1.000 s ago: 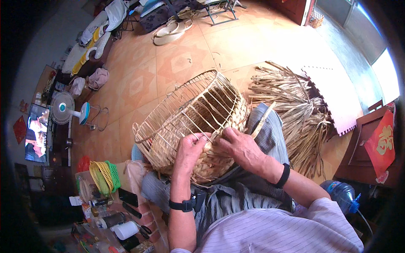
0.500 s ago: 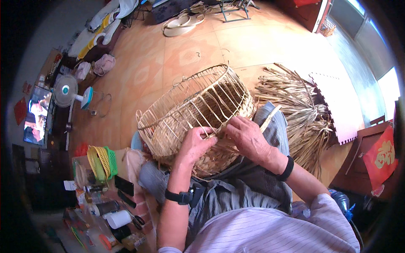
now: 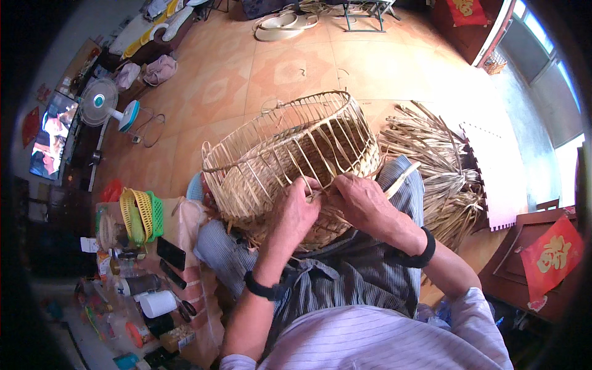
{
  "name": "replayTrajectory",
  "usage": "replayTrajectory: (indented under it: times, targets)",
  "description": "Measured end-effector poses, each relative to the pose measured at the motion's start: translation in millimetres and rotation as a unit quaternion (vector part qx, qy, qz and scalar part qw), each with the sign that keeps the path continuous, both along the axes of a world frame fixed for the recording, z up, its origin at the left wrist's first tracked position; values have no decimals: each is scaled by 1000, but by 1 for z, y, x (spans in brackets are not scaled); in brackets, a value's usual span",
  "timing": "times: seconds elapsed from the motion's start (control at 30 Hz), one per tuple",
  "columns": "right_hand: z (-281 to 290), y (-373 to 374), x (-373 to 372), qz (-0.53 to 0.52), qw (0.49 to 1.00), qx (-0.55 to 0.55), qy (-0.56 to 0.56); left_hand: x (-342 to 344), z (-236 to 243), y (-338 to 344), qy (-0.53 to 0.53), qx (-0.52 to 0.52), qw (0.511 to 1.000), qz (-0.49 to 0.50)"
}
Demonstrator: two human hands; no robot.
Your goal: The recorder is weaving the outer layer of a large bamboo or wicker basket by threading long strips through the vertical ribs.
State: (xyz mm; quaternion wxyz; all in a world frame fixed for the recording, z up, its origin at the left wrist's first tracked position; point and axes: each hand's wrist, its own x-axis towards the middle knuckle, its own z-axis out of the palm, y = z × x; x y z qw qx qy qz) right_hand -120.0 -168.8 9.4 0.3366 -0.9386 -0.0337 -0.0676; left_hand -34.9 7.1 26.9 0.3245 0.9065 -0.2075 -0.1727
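Note:
A half-woven straw basket [image 3: 243, 187] rests tilted on my lap, its open mouth facing up and away. Its lower wall is tightly woven; above that, bare upright strands reach a thin rim. My left hand [image 3: 297, 208] pinches a straw strand at the near side of the wall. Close beside it, my right hand [image 3: 362, 198] is closed on the same spot of weaving, its fingertips pressed on a strand. A pale loose straw strip [image 3: 404, 179] sticks out past the right hand. My fingers partly hide the strands they grip.
Bundles of dried straw [image 3: 441, 166] lie on the floor to the right, by a pale foam mat [image 3: 498, 179]. At left, a low table holds yellow and green plastic baskets [image 3: 140, 216], a phone [image 3: 171, 253] and a white cup [image 3: 158, 303]. A fan [image 3: 100, 102] stands beyond.
My left hand has turned and moved slightly right, nearer the right hand. Both hands stay at the same part of the basket wall. The whole view has shifted a little.

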Motion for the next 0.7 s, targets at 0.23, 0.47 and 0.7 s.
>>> replayTrajectory:
  times: [0.23, 0.47, 0.7]
  targets:
    - [5, -15, -1, 40, 997, 21, -61, -23, -4, 16, -134, -60, 989, -23]
    - [20, -1, 0, 54, 998, 11, -13, -19, -16, 22, -151, -47, 987, -29]
    - [18, -5, -5, 41, 998, 52, 1, -21, -36, 20, -254, -74, 963, -45]
